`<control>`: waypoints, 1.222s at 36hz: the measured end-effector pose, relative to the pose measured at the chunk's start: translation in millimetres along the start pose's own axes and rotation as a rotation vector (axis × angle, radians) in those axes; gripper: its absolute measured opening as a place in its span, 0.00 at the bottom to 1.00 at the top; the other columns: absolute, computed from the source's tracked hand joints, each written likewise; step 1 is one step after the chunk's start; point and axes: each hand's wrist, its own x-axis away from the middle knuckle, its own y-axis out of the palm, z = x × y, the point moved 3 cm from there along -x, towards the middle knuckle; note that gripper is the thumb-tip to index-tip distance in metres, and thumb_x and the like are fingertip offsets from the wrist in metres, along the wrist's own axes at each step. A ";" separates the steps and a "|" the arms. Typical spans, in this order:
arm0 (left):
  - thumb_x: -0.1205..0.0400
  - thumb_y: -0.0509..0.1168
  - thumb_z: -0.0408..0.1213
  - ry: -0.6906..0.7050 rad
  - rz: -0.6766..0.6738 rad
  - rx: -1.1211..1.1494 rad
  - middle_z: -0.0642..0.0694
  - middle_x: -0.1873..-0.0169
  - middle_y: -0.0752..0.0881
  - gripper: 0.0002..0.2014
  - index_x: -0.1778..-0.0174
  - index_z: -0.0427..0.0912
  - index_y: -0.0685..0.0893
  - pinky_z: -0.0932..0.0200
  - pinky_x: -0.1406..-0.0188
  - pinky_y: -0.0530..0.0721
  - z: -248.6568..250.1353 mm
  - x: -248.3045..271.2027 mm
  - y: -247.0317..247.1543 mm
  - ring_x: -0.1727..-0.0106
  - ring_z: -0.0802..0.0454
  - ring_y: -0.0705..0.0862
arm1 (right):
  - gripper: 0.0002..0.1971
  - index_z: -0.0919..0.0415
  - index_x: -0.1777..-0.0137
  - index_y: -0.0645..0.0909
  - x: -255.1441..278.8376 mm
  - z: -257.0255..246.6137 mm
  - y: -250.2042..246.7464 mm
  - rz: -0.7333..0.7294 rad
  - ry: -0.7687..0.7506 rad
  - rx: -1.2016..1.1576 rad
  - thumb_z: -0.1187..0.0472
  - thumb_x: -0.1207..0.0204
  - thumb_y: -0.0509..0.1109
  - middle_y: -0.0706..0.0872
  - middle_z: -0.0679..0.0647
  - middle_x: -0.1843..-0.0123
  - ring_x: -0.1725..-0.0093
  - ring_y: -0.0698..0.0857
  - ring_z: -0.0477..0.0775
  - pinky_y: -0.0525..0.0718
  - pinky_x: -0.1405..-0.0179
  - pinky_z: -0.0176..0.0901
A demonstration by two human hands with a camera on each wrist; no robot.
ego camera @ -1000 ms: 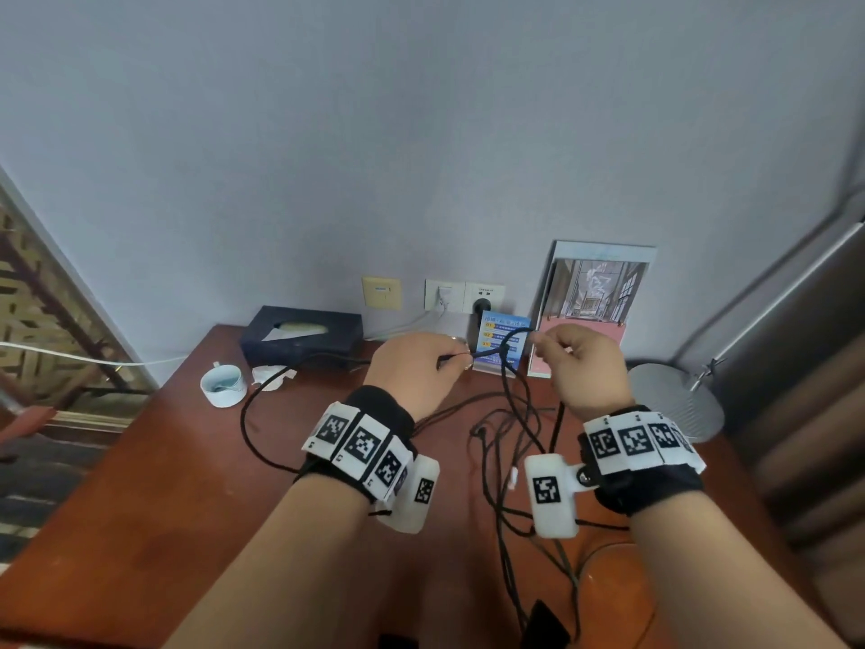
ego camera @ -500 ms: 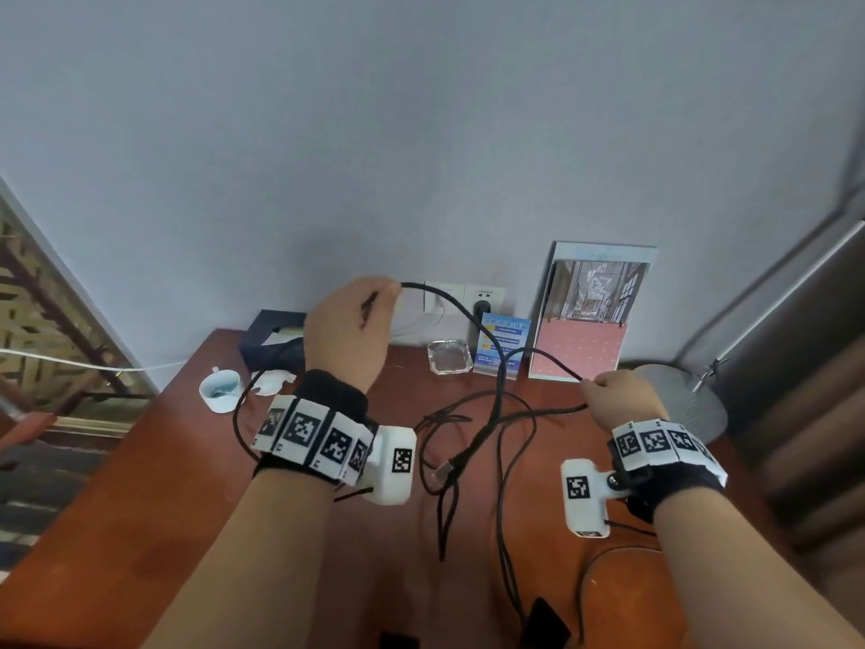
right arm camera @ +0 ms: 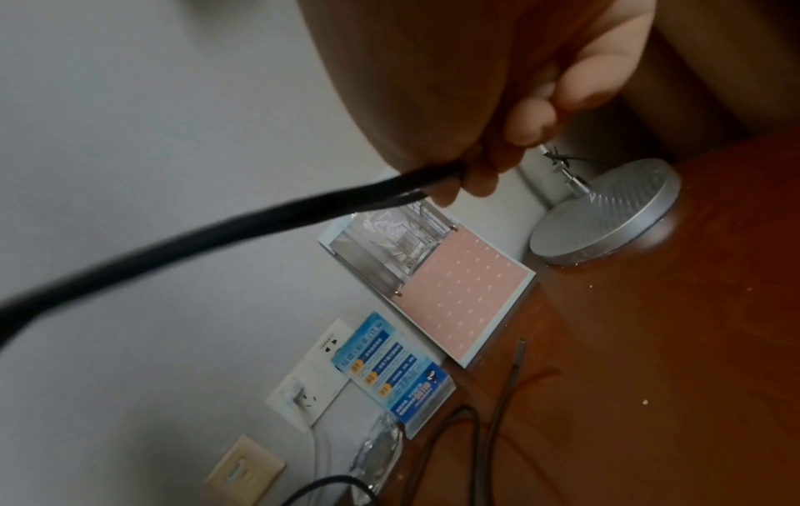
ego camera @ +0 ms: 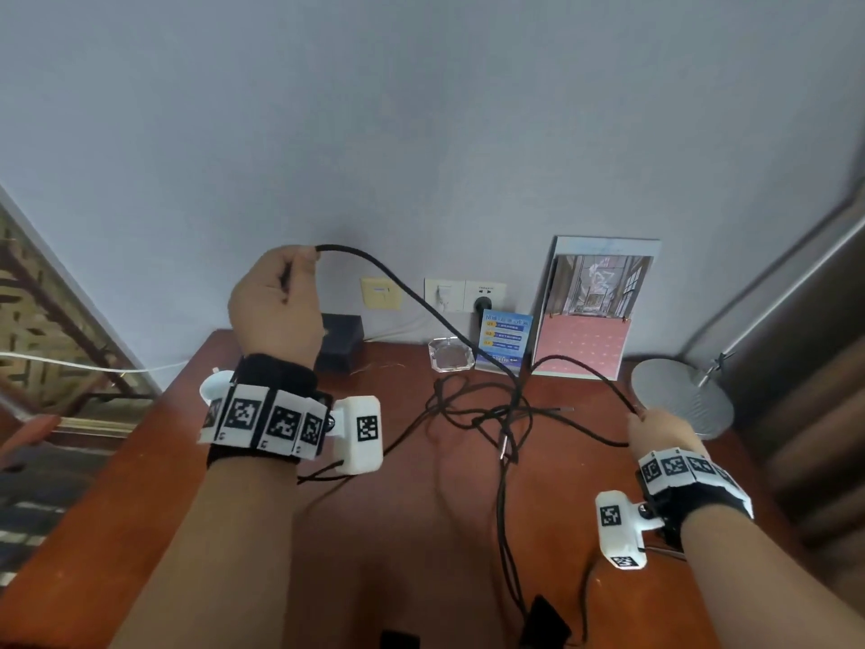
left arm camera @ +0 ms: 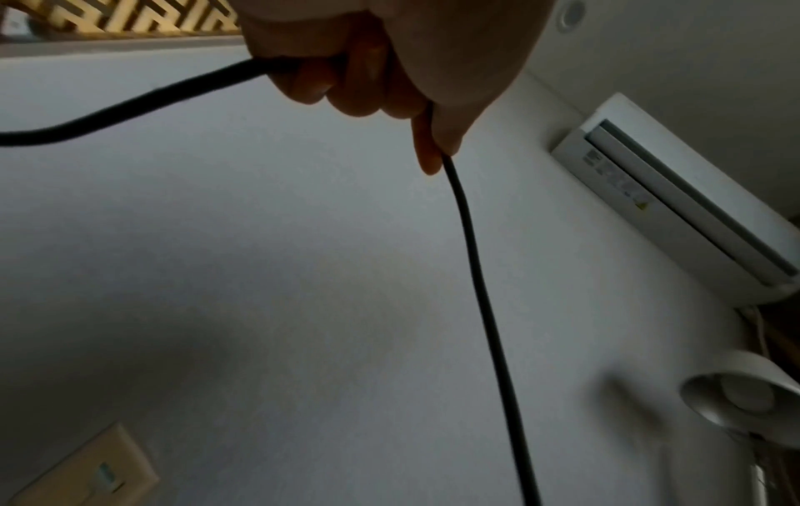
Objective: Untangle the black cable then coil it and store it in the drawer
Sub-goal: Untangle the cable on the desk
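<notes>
1. Containers: a dark tissue box (ego camera: pixel 340 341) sits at the back of the wooden desk (ego camera: pixel 140 484) against the wall (ego camera: pixel 421 110), mostly hidden behind the left hand; its contents cannot be seen. A clear glass dish (ego camera: pixel 450 354) stands just left of a blue card (ego camera: pixel 505 337); nothing discernible inside it.
2. Left hand (ego camera: pixel 276 304): raised well above the desk, back of hand toward the viewer, fingers curled around the black cable (ego camera: pixel 412 295). In the left wrist view the cable enters the fist on one side and leaves downward past the little finger.
3. Right hand (ego camera: pixel 664 430): low, near the desk's right side just in front of the round silver lamp base (ego camera: pixel 681 398). Fingers and thumb pinch the cable; the right wrist view shows two strands in the grip.
4. Cable position: one run slopes from the left hand down to a tangle of loops (ego camera: pixel 491 414) lying mid-desk; another arcs from the tangle up and over to the right hand. Further strands trail toward the near desk edge.
5. Edges and room: a framed picture (ego camera: pixel 592 311) leans on the wall behind the tangle. Bare desk surface lies between the two forearms.
</notes>
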 end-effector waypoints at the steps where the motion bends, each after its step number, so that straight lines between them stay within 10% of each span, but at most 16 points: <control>1: 0.15 0.61 0.39 0.012 -0.015 -0.003 0.62 0.64 0.83 0.09 0.51 0.46 0.88 0.83 0.62 0.71 0.7 1.2 3.9 0.64 0.70 0.80 | 0.18 0.69 0.39 0.81 -0.5 -1.6 1.8 0.015 -0.003 -0.024 0.57 0.16 0.55 0.85 0.67 0.42 0.44 0.83 0.66 0.79 0.47 0.51; 8: 0.16 0.62 0.43 0.099 -0.173 0.042 0.50 0.62 0.88 0.09 0.55 0.50 0.88 0.62 0.55 0.80 17.9 25.0 34.9 0.58 0.55 0.83 | 0.25 0.67 0.26 0.68 10.5 -34.4 -2.9 0.110 -0.065 -0.273 0.63 0.23 0.65 0.66 0.66 0.26 0.32 0.76 0.68 0.74 0.31 0.57; 13: 0.15 0.63 0.40 0.154 -0.326 0.001 0.63 0.66 0.83 0.09 0.56 0.47 0.88 0.75 0.57 0.73 33.7 46.0 60.7 0.60 0.65 0.81 | 0.28 0.58 0.29 0.73 47.9 -98.2 -28.2 0.183 -0.633 -0.537 0.71 0.31 0.66 0.76 0.55 0.29 0.29 0.74 0.55 0.68 0.25 0.48; 18: 0.14 0.63 0.39 0.191 -0.406 0.037 0.65 0.67 0.82 0.09 0.54 0.44 0.89 0.80 0.59 0.71 43.6 59.2 75.0 0.60 0.73 0.80 | 0.13 0.60 0.42 0.76 101.1 -156.1 -23.3 -0.416 -0.952 -1.048 0.65 0.26 0.66 0.88 0.51 0.59 0.55 0.87 0.53 0.83 0.44 0.50; 21: 0.15 0.62 0.41 0.213 -0.403 0.020 0.63 0.67 0.83 0.10 0.55 0.44 0.88 0.76 0.60 0.72 42.4 54.5 72.3 0.60 0.67 0.81 | 0.10 0.58 0.58 0.77 99.5 -158.2 -13.3 -0.441 -0.837 -1.238 0.53 0.21 0.60 0.72 0.47 0.78 0.79 0.72 0.47 0.78 0.74 0.40; 26: 0.16 0.62 0.44 0.216 -0.400 -0.079 0.56 0.65 0.86 0.12 0.56 0.44 0.89 0.77 0.60 0.71 30.6 45.9 61.2 0.59 0.61 0.80 | 0.16 0.58 0.63 0.76 78.9 -142.9 -2.3 -0.081 -0.969 -0.755 0.52 0.19 0.54 0.76 0.35 0.76 0.73 0.74 0.35 0.68 0.69 0.25; 31: 0.16 0.65 0.42 0.086 -0.297 -0.038 0.56 0.68 0.84 0.08 0.59 0.51 0.86 0.75 0.64 0.72 12.6 31.0 42.1 0.65 0.60 0.79 | 0.16 0.59 0.65 0.78 61.9 -122.4 10.2 -0.079 -0.917 -0.676 0.54 0.19 0.58 0.77 0.33 0.75 0.71 0.75 0.34 0.68 0.66 0.24; 36: 0.18 0.65 0.47 0.048 -0.244 -0.067 0.55 0.67 0.87 0.09 0.55 0.50 0.89 0.47 0.55 0.86 -8.7 22.3 24.9 0.61 0.49 0.86 | 0.16 0.56 0.65 0.78 52.4 -111.5 10.7 -0.060 -0.867 -0.571 0.55 0.16 0.60 0.78 0.35 0.74 0.70 0.75 0.37 0.69 0.65 0.33; 44: 0.20 0.60 0.34 0.080 -0.507 -0.562 0.47 0.41 0.88 0.16 0.40 0.51 0.87 0.45 0.32 0.76 -22.0 22.2 32.7 0.38 0.41 0.82 | 0.16 0.46 0.69 0.73 59.4 -131.8 -8.4 0.056 -0.948 -0.403 0.52 0.17 0.61 0.80 0.46 0.71 0.65 0.79 0.48 0.76 0.60 0.43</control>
